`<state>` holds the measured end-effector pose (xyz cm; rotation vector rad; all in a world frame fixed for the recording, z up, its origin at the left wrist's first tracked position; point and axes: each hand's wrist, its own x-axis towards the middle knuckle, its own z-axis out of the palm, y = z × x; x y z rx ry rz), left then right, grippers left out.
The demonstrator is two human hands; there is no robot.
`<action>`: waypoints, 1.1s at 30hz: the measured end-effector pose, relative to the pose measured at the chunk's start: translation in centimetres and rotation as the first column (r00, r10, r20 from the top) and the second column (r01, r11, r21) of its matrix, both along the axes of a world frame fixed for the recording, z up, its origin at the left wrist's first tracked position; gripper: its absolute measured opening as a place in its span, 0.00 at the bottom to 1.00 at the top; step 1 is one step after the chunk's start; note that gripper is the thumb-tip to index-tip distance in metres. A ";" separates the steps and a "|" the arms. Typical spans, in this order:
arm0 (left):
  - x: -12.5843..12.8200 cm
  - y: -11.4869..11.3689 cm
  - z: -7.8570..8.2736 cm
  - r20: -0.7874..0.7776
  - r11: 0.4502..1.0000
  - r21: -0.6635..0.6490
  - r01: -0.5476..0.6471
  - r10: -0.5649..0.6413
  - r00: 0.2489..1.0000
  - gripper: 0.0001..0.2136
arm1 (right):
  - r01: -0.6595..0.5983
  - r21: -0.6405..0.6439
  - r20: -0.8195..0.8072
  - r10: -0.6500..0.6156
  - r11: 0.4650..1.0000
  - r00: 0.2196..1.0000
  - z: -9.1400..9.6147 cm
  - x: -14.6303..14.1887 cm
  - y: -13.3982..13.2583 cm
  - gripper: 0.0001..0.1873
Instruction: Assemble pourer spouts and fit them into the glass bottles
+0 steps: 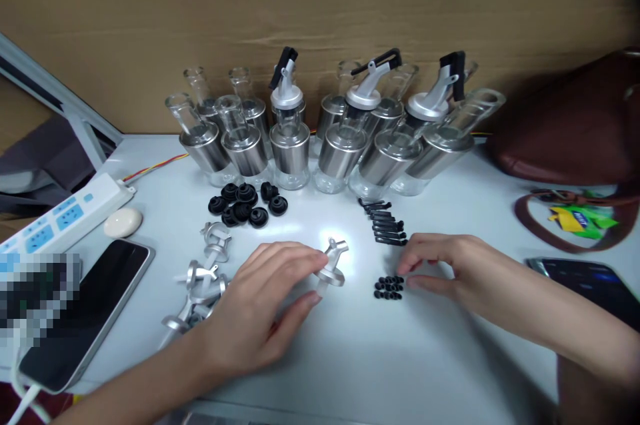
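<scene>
L hand [255, 308]: bare, slim build, long thin fingers w/ narrow rounded tips; back of hand smooth, knuckles only faintly marked. Nail detail too small to tell. L forearm [155, 368] also bare, slender, evenly tapered twd wrist, cut off by btm edge of view. R hand [453, 265]: bare, same slim build, thin fingers, some partly hidden; wrist narrow. R forearm [545, 321] bare, smooth, wider & blurrier nr R edge.
</scene>
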<state>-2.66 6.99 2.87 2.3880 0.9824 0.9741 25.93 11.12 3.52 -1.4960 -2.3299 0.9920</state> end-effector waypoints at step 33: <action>0.3 0.1 0.5 -0.019 0.998 -0.005 0.067 -0.067 0.998 0.13 | 0.329 -0.013 -0.677 -0.250 0.944 0.692 0.7 -5.7 -1.8 0.05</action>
